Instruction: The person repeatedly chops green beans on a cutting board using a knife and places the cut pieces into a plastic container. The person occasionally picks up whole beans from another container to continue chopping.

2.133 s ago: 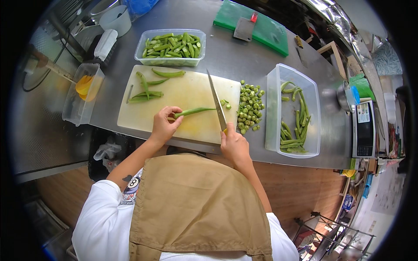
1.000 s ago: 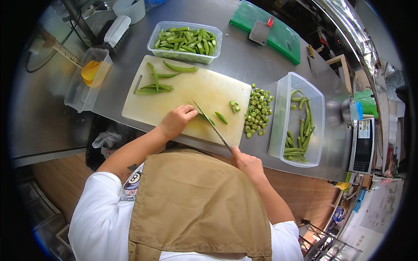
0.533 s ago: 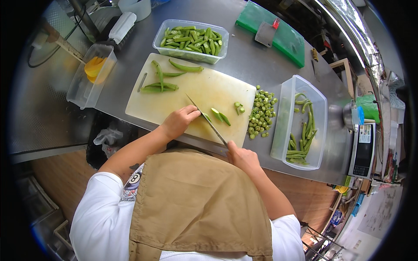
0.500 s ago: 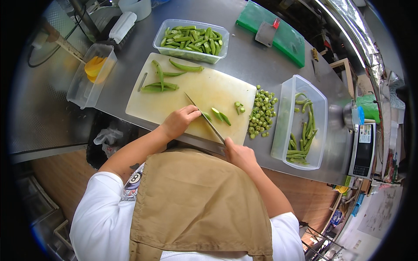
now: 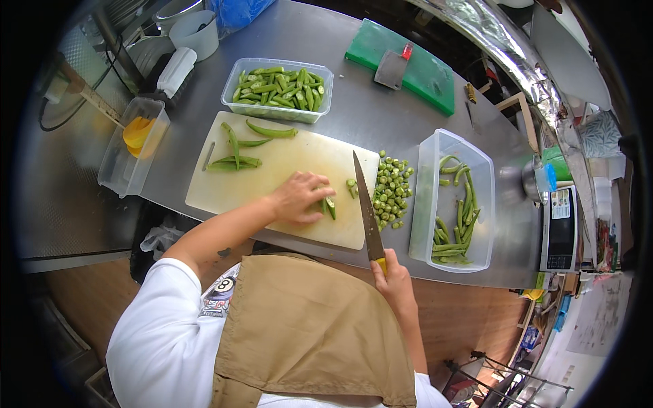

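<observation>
On the white cutting board (image 5: 272,170), my left hand (image 5: 299,197) curls its fingers and thumb around cut okra pieces (image 5: 330,207), partly hiding them. My right hand (image 5: 394,279) grips the yellow handle of a long kitchen knife (image 5: 368,211). Its blade points away from me across the board's right end. Small okra bits (image 5: 352,187) lie between the left hand and the blade. Several whole okra pods (image 5: 235,163) rest on the board's far left. A heap of okra stem ends (image 5: 392,190) sits on the steel table just right of the board.
A clear tub of cut okra (image 5: 279,92) stands behind the board. At right, another clear tub (image 5: 422,204) holds whole okra. A green board (image 5: 428,85) with a cleaver (image 5: 391,70) lies at the far side. A tub with yellow contents (image 5: 112,166) stands left.
The knife has swung off the okra to the right, its blade lifted away from my left hand. My left hand has moved right, from holding the okra for the blade onto the cut pieces.
</observation>
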`<state>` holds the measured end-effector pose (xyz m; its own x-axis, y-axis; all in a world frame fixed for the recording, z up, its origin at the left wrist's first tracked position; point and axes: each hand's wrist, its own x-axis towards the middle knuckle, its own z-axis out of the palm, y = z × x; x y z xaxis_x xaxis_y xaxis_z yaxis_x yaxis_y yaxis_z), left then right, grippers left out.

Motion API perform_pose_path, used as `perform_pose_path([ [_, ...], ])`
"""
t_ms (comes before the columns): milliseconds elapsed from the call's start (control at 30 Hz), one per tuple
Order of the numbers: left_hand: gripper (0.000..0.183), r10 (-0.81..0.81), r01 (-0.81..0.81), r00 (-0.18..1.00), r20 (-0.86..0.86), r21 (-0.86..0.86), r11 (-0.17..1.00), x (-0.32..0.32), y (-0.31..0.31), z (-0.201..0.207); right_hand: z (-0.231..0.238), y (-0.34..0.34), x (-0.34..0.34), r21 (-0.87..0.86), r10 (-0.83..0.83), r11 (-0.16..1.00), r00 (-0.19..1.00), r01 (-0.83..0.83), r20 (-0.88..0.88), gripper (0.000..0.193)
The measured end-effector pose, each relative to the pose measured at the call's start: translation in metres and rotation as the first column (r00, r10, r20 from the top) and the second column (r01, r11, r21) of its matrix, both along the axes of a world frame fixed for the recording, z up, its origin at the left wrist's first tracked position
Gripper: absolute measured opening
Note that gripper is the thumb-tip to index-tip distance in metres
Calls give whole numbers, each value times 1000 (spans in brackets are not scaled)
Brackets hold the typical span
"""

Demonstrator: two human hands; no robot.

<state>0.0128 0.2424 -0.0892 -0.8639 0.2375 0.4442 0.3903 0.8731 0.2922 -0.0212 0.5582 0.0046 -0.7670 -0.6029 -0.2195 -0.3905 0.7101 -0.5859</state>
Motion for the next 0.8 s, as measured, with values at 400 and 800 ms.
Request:
perform_pose_path([
  [400,28,-119,102,934,336,66,993,-52,-18,4,-26,1,15,-82,-87,992,988,98,129,27],
  [800,19,368,-454,824,-430,-113,884,-123,-150,102,-28,-7,10,-144,-70,985,989,90,134,26],
])
